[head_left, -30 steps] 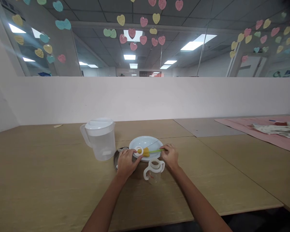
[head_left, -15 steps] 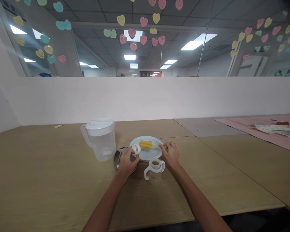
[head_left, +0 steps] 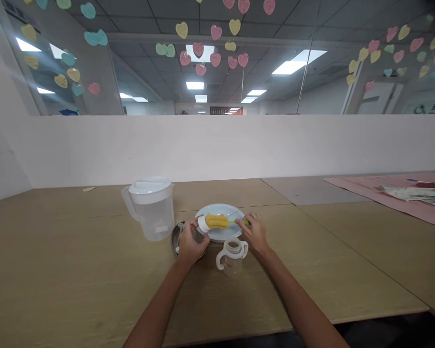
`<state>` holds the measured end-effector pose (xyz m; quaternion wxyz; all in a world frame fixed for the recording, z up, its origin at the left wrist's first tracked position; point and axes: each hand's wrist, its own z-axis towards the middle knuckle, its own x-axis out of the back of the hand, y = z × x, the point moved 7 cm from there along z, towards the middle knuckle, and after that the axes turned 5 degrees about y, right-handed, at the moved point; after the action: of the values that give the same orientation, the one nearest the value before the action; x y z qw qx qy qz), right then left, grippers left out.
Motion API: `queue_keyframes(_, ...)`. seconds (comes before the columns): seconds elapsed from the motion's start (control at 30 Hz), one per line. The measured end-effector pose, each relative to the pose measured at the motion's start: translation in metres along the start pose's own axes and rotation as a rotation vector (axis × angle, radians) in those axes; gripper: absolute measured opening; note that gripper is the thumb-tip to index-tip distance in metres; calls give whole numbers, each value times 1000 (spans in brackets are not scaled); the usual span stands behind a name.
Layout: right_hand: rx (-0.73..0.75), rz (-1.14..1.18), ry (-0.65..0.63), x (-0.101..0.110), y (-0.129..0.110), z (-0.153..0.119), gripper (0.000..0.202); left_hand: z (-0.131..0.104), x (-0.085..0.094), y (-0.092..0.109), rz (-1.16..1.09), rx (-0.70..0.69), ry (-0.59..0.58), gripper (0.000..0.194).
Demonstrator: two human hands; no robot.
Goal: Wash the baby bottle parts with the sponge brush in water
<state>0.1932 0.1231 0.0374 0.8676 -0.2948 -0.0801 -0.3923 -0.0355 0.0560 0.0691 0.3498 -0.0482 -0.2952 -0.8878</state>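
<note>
My left hand [head_left: 192, 243] grips a white ring-shaped cap [head_left: 203, 224]. The yellow sponge head [head_left: 217, 221] of a brush touches the cap's opening. My right hand [head_left: 255, 232] pinches the brush's thin green handle [head_left: 242, 222]. Beneath the brush lies a white plate [head_left: 221, 237]. A clear bottle [head_left: 233, 263] with a white two-handled collar stands upright and uncapped, nearer to me, between my forearms. Partly hidden by my left hand is a metal bowl [head_left: 173, 240] with small white pieces in it.
A lidded clear pitcher [head_left: 154, 212] stands left of the bowl. At the far right, a pink cloth [head_left: 351, 183] bears a white patterned cloth [head_left: 416, 193] and a pen. A low white wall [head_left: 217, 150] runs behind the table.
The sponge head has moved left and meets the cap's opening. The cap has turned toward the sponge in my left hand.
</note>
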Motion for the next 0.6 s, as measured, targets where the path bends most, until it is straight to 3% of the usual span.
queue_keyframes(0.17,-75,66,57,5,2,-3,50,1,-4,2,-32,-4,-83,41)
queue_keyframes(0.3,-152,112,106,6,5,-7,54,1,-4,2,-26,3,-79,42)
queue_keyframes(0.6,-82,-29,147,11,-1,-7,57,-1,-5,-10,-42,105,-13,40)
